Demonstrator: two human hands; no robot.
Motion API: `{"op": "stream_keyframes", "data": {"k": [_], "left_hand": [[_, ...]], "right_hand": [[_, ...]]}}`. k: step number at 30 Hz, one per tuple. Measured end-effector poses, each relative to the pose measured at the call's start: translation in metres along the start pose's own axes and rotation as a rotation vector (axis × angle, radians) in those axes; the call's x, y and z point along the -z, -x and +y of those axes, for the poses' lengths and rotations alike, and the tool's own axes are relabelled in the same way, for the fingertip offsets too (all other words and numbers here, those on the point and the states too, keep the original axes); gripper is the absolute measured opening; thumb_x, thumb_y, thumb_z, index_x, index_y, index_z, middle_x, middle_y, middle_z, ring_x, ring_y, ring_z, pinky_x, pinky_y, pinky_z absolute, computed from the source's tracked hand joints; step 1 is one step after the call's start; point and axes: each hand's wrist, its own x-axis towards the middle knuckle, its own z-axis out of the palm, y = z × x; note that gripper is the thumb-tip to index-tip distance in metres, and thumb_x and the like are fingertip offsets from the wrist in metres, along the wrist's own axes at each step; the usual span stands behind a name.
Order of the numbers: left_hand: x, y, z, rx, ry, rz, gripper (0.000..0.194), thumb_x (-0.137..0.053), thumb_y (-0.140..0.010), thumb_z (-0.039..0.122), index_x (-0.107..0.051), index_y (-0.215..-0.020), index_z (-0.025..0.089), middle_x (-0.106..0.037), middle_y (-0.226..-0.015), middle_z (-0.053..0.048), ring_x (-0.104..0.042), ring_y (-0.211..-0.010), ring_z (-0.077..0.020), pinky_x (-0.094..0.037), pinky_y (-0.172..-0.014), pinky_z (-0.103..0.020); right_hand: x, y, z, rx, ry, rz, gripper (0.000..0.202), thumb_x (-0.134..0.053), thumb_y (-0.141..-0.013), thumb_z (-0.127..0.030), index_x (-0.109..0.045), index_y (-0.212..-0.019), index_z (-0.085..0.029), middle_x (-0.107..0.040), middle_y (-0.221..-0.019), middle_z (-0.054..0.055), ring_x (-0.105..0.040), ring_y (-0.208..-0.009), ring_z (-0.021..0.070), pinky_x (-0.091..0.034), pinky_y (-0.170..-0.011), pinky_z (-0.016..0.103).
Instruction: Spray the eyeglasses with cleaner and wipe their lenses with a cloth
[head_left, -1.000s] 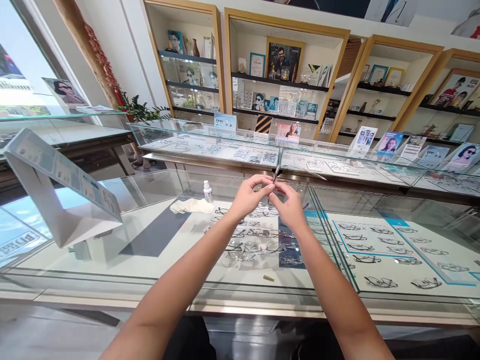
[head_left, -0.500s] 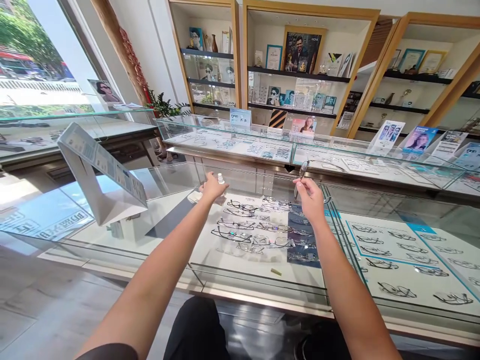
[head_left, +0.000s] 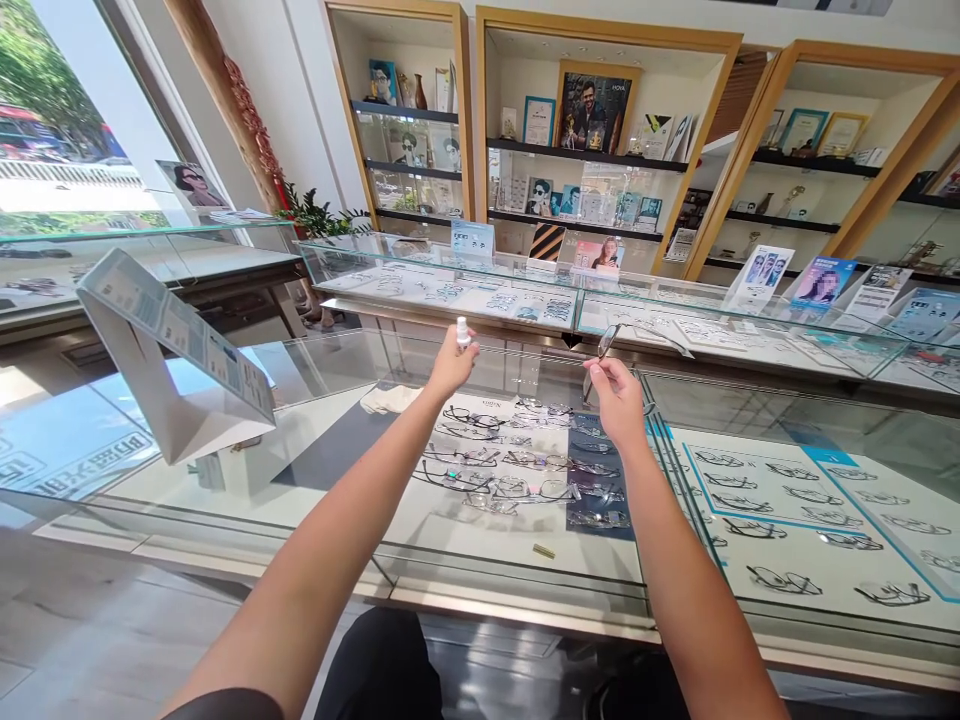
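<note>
My left hand point(head_left: 452, 364) is wrapped round a small white spray bottle point(head_left: 462, 331), its nozzle pointing up above the fingers. In my right hand point(head_left: 618, 392) a pair of eyeglasses point(head_left: 607, 345) is pinched between thumb and fingers, held up over the counter; part of the frame is hidden by the hand. A pale cloth point(head_left: 388, 399) lies crumpled on the glass counter point(head_left: 330, 365), left of my left hand. Below both hands, rows of eyeglasses point(head_left: 495, 460) show in the display case.
A slanted white display stand point(head_left: 180, 350) is on the counter at left. More frames point(head_left: 784, 580) lie in the case at right. Across the gap runs another glass showcase point(head_left: 450, 270) with upright cards. Shelves point(head_left: 607, 155) line the back wall; a window point(head_left: 60, 120) is at far left.
My left hand has moved right and slightly up with the spray bottle, away from the cloth and closer to the eyeglasses. My right hand stays nearly in place, still gripping the eyeglasses.
</note>
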Motion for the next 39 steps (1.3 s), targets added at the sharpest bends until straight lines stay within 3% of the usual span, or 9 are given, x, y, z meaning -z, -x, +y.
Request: {"op": "stream_keyframes", "data": {"k": [3,5,7,9,12,15,19,26,39], "left_hand": [[-0.017,0.019,0.034,-0.063,0.375,-0.203,0.041,-0.067,-0.09,0.044,-0.049,-0.124,0.029,-0.057,-0.097,0.001,-0.061,-0.088,-0.0159,-0.059,-0.08,-0.032],[-0.024,0.038,0.051,-0.031,0.673,-0.383,0.049,-0.078,-0.082,0.042,-0.052,-0.122,0.03,-0.053,-0.091,0.003,-0.058,-0.083,-0.0158,-0.057,-0.073,-0.03],[-0.027,0.056,0.063,0.023,0.848,-0.502,0.045,-0.082,-0.077,0.041,-0.058,-0.113,0.027,-0.051,-0.084,0.003,-0.055,-0.077,-0.0164,-0.053,-0.068,-0.03],[-0.026,0.069,0.069,0.052,0.917,-0.564,0.038,-0.077,-0.08,0.055,-0.062,-0.097,0.024,-0.048,-0.077,0.0,-0.052,-0.072,-0.0179,-0.05,-0.064,-0.033],[-0.022,0.078,0.071,0.071,0.922,-0.617,0.067,-0.054,-0.085,0.089,-0.056,-0.072,0.023,-0.044,-0.071,-0.002,-0.048,-0.067,-0.02,-0.047,-0.061,-0.038],[-0.017,0.078,0.067,0.089,0.924,-0.636,0.081,-0.037,-0.084,0.102,-0.048,-0.063,0.024,-0.038,-0.067,-0.002,-0.042,-0.063,-0.0195,-0.043,-0.059,-0.038],[-0.018,0.075,0.058,0.098,0.909,-0.649,0.083,-0.029,-0.084,0.103,-0.045,-0.06,0.025,-0.038,-0.063,-0.002,-0.04,-0.06,-0.0193,-0.042,-0.058,-0.038],[-0.039,0.072,0.037,-0.069,0.586,-0.493,0.068,-0.055,-0.086,0.085,-0.058,-0.06,0.022,-0.047,-0.054,-0.002,-0.046,-0.054,-0.0167,-0.039,-0.057,-0.033],[-0.043,0.075,0.034,-0.117,0.491,-0.44,0.062,-0.048,-0.093,0.075,-0.058,-0.062,0.022,-0.051,-0.056,-0.002,-0.048,-0.056,-0.0176,-0.04,-0.058,-0.032]], "right_hand": [[0.001,-0.001,-0.003,-0.015,-0.028,-0.024,0.032,-0.065,-0.099,-0.054,-0.074,-0.097,-0.024,-0.077,-0.115,0.009,-0.07,-0.109,0.0277,-0.054,-0.102,0.043],[0.0,-0.001,-0.006,-0.03,-0.051,-0.056,0.033,-0.066,-0.098,-0.056,-0.075,-0.097,-0.024,-0.077,-0.113,0.008,-0.069,-0.11,0.028,-0.053,-0.102,0.043],[-0.002,0.0,-0.009,-0.05,-0.069,-0.098,0.033,-0.067,-0.097,-0.057,-0.075,-0.096,-0.025,-0.078,-0.11,0.007,-0.069,-0.108,0.0277,-0.053,-0.1,0.042],[-0.005,0.002,-0.011,-0.073,-0.083,-0.15,0.034,-0.067,-0.097,-0.058,-0.076,-0.094,-0.025,-0.078,-0.108,0.006,-0.068,-0.105,0.0268,-0.053,-0.099,0.042],[-0.008,0.005,-0.012,-0.111,-0.131,-0.244,0.034,-0.067,-0.098,-0.059,-0.076,-0.093,-0.026,-0.079,-0.11,0.005,-0.068,-0.106,0.0259,-0.054,-0.101,0.042],[-0.012,0.009,-0.011,-0.153,-0.199,-0.315,0.032,-0.067,-0.099,-0.057,-0.076,-0.094,-0.027,-0.08,-0.112,0.004,-0.069,-0.107,0.0251,-0.054,-0.101,0.042],[-0.017,0.012,-0.009,-0.188,-0.248,-0.371,0.033,-0.067,-0.1,-0.057,-0.075,-0.093,-0.026,-0.08,-0.111,0.004,-0.07,-0.104,0.024,-0.055,-0.098,0.041],[-0.028,0.017,-0.009,-0.223,-0.254,-0.467,0.037,-0.066,-0.099,-0.062,-0.073,-0.092,-0.026,-0.08,-0.107,0.004,-0.071,-0.106,0.0239,-0.053,-0.097,0.04],[-0.036,0.022,-0.01,-0.228,-0.241,-0.522,0.04,-0.065,-0.098,-0.065,-0.074,-0.093,-0.026,-0.079,-0.105,0.003,-0.069,-0.102,0.0235,-0.053,-0.092,0.038]]}}
